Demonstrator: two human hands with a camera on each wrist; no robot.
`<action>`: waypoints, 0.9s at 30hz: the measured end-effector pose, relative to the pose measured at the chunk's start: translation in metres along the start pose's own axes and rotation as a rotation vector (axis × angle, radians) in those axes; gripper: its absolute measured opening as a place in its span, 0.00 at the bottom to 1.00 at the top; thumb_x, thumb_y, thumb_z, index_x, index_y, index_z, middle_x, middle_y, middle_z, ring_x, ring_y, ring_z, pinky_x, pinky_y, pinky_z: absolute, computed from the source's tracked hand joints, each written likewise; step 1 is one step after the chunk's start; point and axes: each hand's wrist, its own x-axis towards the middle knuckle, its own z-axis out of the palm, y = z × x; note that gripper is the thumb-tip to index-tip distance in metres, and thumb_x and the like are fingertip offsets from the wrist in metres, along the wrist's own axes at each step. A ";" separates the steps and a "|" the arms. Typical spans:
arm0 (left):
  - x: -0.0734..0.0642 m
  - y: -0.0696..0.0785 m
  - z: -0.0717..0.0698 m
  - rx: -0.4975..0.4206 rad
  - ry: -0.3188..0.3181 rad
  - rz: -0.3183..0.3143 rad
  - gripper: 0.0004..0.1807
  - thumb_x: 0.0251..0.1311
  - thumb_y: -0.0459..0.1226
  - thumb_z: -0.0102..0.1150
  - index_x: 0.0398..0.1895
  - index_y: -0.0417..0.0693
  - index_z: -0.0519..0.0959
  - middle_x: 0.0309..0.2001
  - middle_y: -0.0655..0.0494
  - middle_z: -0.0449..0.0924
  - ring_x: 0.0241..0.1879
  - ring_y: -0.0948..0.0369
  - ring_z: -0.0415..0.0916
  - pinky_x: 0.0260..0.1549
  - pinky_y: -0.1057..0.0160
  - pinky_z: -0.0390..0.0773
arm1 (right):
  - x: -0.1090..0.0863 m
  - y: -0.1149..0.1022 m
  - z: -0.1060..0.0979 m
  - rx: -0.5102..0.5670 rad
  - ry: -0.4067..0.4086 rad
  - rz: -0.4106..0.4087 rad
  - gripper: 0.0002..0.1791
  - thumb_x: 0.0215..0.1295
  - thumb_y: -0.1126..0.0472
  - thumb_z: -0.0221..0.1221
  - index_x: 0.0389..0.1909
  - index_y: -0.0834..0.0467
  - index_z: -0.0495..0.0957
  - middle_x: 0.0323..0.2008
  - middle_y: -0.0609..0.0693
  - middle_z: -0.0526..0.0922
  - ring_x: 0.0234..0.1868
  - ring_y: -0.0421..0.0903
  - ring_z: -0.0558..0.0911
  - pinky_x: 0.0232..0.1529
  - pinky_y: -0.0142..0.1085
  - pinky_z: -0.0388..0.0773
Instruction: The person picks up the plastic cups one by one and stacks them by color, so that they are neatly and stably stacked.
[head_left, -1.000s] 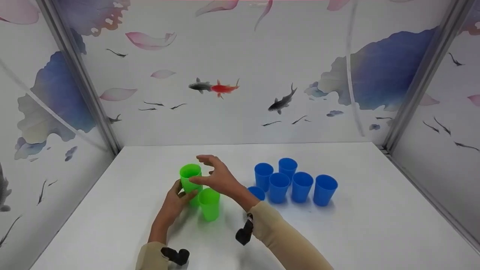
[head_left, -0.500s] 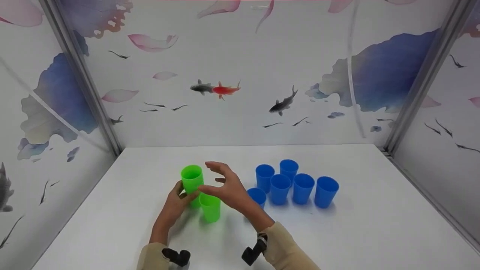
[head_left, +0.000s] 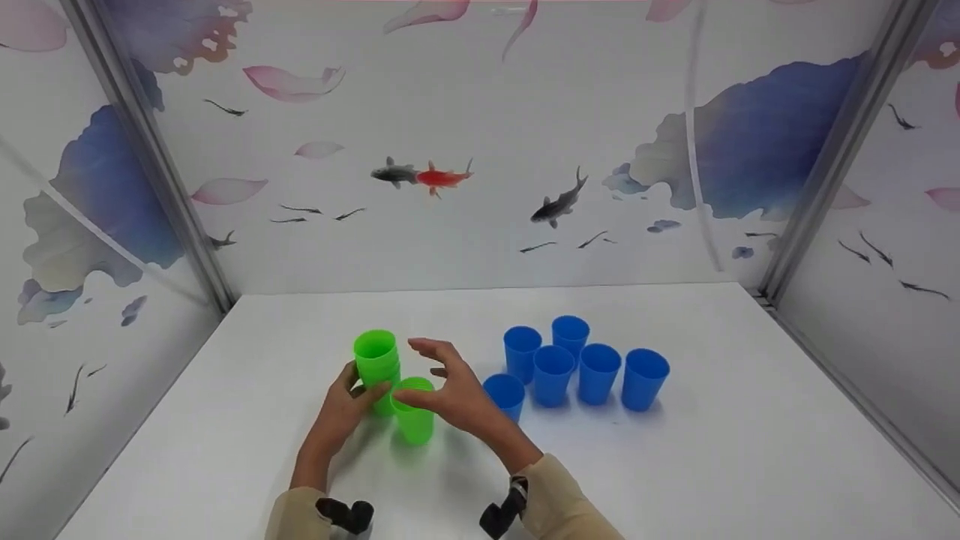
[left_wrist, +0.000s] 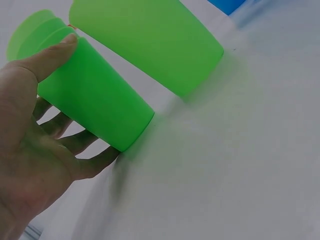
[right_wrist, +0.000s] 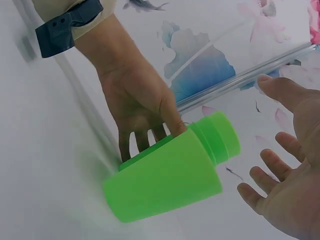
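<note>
Through the head view I had the left hand (head_left: 341, 411) wrapped around a stack of nested green cups (head_left: 377, 367), which stood upright toward the left of the counter (head_left: 712, 465). The left wrist view gave me its thumb beside the stacked rims and its fingers spread along the far side, one reaching down near the base. Just beside the stack, a little to the right and nearer the person, a single green cup (head_left: 415, 431) stood upright. The right hand (head_left: 461, 397) hung by it, thumb and fingers wide apart and holding nothing; from the head its thumb overlapped the cup's rim, yet the right wrist view showed me a gap between them. Farther right I counted six blue cups (head_left: 553, 380), upright in a loose group, the nearest partly hidden behind the right wrist. Beyond rose a white wall (head_left: 450, 255) painted with fish (head_left: 555, 208).
</note>
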 end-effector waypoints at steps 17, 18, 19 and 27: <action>-0.001 0.001 -0.001 -0.016 -0.002 0.008 0.45 0.66 0.49 0.63 0.78 0.44 0.51 0.78 0.39 0.54 0.77 0.39 0.54 0.74 0.42 0.60 | -0.002 0.037 0.004 0.040 -0.065 0.147 0.44 0.58 0.49 0.71 0.73 0.52 0.60 0.72 0.57 0.66 0.74 0.59 0.65 0.70 0.56 0.70; -0.001 0.001 -0.001 -0.019 -0.003 0.009 0.45 0.66 0.49 0.63 0.78 0.44 0.51 0.78 0.39 0.54 0.77 0.39 0.54 0.74 0.42 0.61 | -0.002 0.038 0.003 0.050 -0.067 0.155 0.45 0.58 0.50 0.71 0.73 0.52 0.60 0.72 0.57 0.66 0.75 0.60 0.65 0.69 0.56 0.71; -0.001 0.002 -0.002 -0.022 -0.004 0.010 0.45 0.66 0.48 0.63 0.78 0.44 0.51 0.78 0.39 0.53 0.77 0.38 0.53 0.74 0.42 0.61 | -0.002 0.038 0.003 0.058 -0.069 0.166 0.45 0.58 0.50 0.72 0.73 0.52 0.60 0.72 0.57 0.66 0.75 0.60 0.65 0.69 0.56 0.71; -0.001 0.002 -0.001 -0.015 -0.005 0.014 0.44 0.67 0.47 0.62 0.78 0.43 0.51 0.77 0.39 0.54 0.76 0.38 0.54 0.74 0.41 0.60 | -0.004 0.044 0.005 0.058 -0.079 0.235 0.41 0.58 0.50 0.72 0.70 0.49 0.64 0.71 0.55 0.68 0.73 0.61 0.66 0.68 0.57 0.72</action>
